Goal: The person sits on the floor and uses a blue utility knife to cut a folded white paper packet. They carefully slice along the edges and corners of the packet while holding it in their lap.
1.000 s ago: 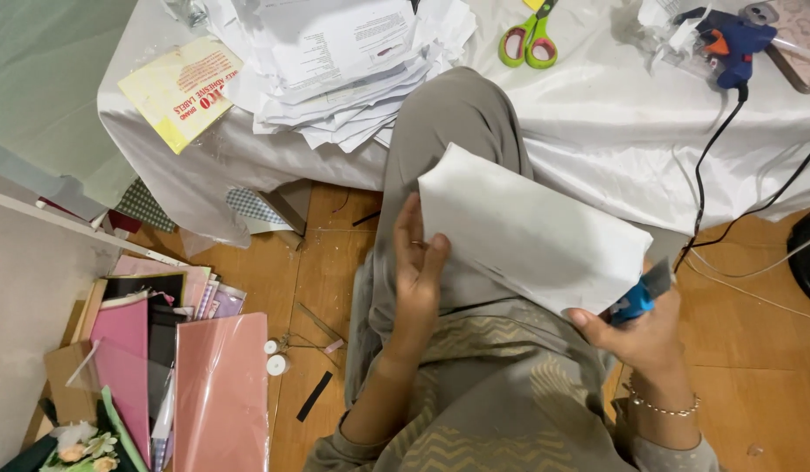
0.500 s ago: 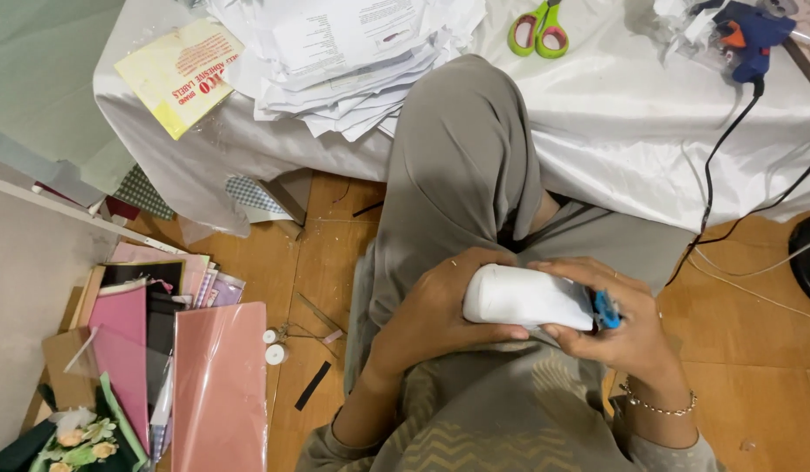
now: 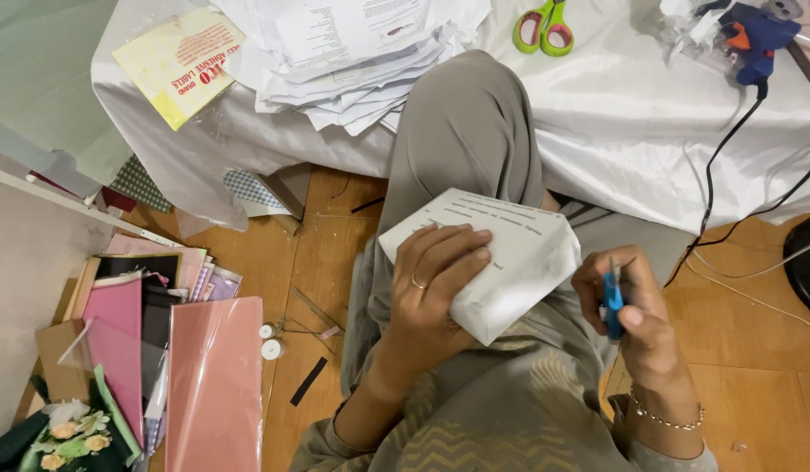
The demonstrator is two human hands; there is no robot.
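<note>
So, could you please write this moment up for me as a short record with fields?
Setting: person seated on a wooden floor beside a low table under a white cloth
Left hand: pressing a folded white printed sheet against the lap
Right hand: grip closed on a small blue tool, kind unclear
On table: paper stack, green scissors, blue glue gun, yellow label packet
On floor: pink card sheets
</note>
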